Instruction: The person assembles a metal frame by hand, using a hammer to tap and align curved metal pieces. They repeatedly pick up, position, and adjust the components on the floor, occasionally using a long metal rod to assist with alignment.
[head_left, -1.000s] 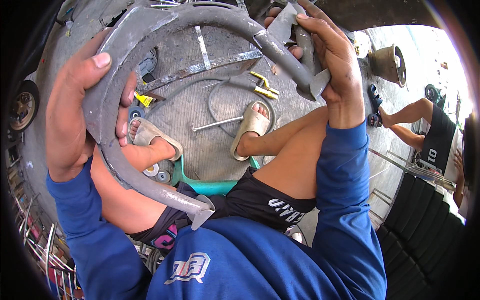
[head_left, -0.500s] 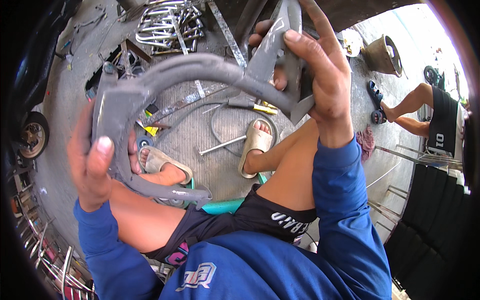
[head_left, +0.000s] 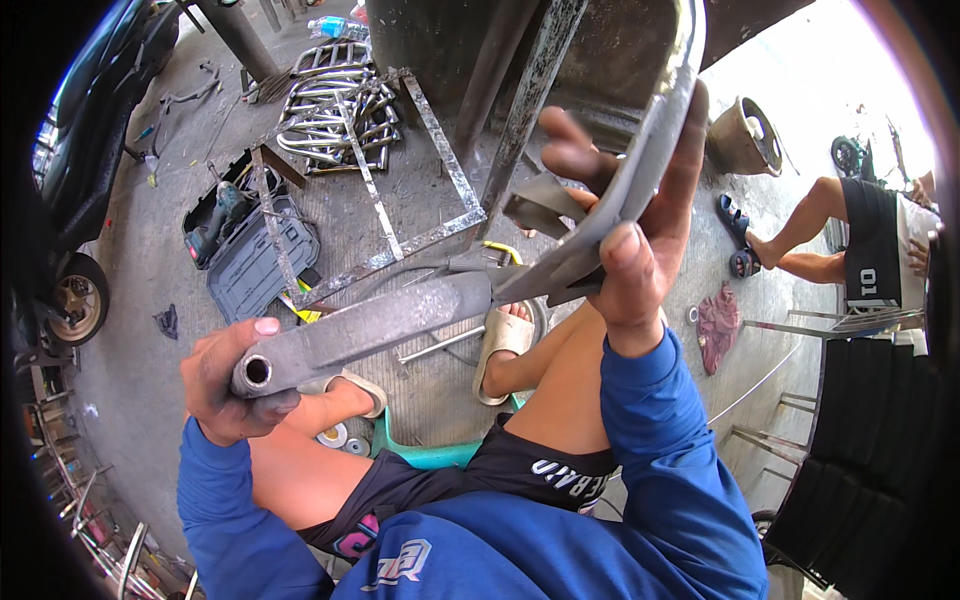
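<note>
I hold a grey curved metal frame part in front of me, seen nearly edge-on. My left hand grips its tubular end, whose open round hole faces me. My right hand is closed around the upper curved section, where small welded tabs stick out. I sit on a teal stool, in blue sleeves and dark shorts, with my bare knees below the part and beige sandals on my feet.
An open grey tool case with a power tool lies on the concrete at left. A pile of bent metal tubes and a flat-bar frame lie ahead. Another person sits at right beside a dark pot.
I have turned the metal part from a broad arch facing me to nearly edge-on. My left hand slid down to its tube end; my right hand stayed on the upper curve.
</note>
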